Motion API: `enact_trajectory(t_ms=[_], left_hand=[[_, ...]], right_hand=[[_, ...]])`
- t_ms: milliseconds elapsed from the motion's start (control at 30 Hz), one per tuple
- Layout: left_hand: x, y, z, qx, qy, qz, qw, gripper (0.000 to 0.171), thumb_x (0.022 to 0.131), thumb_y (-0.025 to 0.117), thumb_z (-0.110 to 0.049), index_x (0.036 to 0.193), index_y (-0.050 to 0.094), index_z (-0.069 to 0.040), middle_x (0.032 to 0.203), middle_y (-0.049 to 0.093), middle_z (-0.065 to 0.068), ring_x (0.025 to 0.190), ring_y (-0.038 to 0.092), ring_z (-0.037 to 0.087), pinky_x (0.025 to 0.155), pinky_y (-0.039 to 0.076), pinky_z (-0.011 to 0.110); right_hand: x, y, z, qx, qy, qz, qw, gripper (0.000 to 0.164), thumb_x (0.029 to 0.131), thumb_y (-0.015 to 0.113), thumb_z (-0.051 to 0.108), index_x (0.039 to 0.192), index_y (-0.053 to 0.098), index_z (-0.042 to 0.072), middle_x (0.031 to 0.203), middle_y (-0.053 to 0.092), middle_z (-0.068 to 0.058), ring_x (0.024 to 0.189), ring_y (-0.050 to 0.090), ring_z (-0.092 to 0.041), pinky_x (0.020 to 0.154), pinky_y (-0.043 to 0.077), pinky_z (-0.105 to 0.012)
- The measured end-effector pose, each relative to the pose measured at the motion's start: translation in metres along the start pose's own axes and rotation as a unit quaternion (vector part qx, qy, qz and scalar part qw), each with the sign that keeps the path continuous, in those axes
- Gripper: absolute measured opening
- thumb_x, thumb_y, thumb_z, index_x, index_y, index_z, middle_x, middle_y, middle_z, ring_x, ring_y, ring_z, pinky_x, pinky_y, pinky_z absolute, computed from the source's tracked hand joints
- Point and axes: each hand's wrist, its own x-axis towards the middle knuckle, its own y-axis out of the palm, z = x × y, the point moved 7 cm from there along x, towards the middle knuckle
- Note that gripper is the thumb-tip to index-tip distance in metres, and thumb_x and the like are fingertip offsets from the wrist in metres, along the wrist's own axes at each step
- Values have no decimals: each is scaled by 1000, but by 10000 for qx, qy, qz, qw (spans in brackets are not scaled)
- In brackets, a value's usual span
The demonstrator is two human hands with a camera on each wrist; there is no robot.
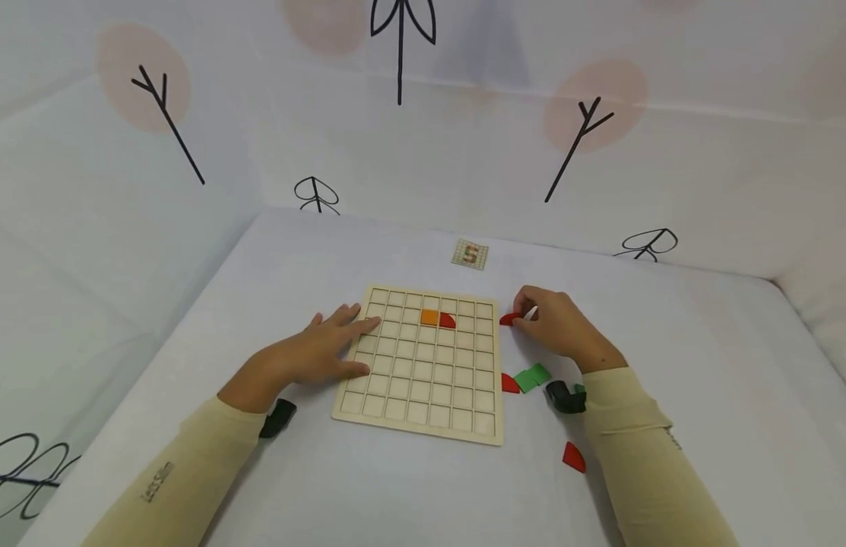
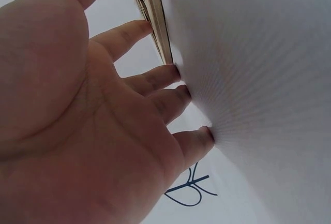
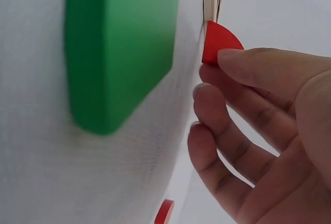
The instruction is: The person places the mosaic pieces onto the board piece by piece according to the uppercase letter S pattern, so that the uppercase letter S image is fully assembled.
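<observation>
A pale wooden grid board (image 1: 423,391) lies on the white cloth, with an orange square tile (image 1: 429,317) and a red quarter-circle tile (image 1: 448,320) in neighbouring cells of an upper row. My left hand (image 1: 320,351) rests at the board's left edge, fingers spread and straight; in the left wrist view some fingertips (image 2: 150,26) touch the board's side and others the cloth. Just off the board's right edge, my right hand (image 1: 556,323) pinches another red quarter-circle tile (image 3: 220,43) between thumb and index finger. Its other fingers are loosely bent.
Right of the board lie green tiles (image 1: 532,377), a red tile (image 1: 510,383) against its edge, and another red tile (image 1: 574,457) nearer me. A small card (image 1: 470,254) with an S on a grid lies behind the board. Printed cloth walls rise at the back and sides.
</observation>
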Motion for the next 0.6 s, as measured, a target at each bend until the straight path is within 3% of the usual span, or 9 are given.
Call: enact_trajectory(t_ms=[367, 600], left_hand=[[-1, 0, -1, -81, -27, 25, 10000, 82, 92, 70, -44, 160, 26, -29, 170, 6, 9, 158, -1, 29, 127, -2, 55], [-2, -1, -1, -28, 23, -11, 10000, 81, 93, 69, -44, 160, 25, -29, 170, 7, 10, 158, 0, 30, 127, -1, 55]], right_hand=[[-3, -12, 7, 3, -170, -622, 9979, 9, 93, 68, 8, 100, 62, 6, 100, 71, -13, 87, 63, -27, 68, 52, -31], [-7, -18, 24, 153, -395, -1051, 9936, 10, 93, 69, 7, 100, 62, 7, 96, 71, -11, 87, 64, -25, 67, 51, -29]])
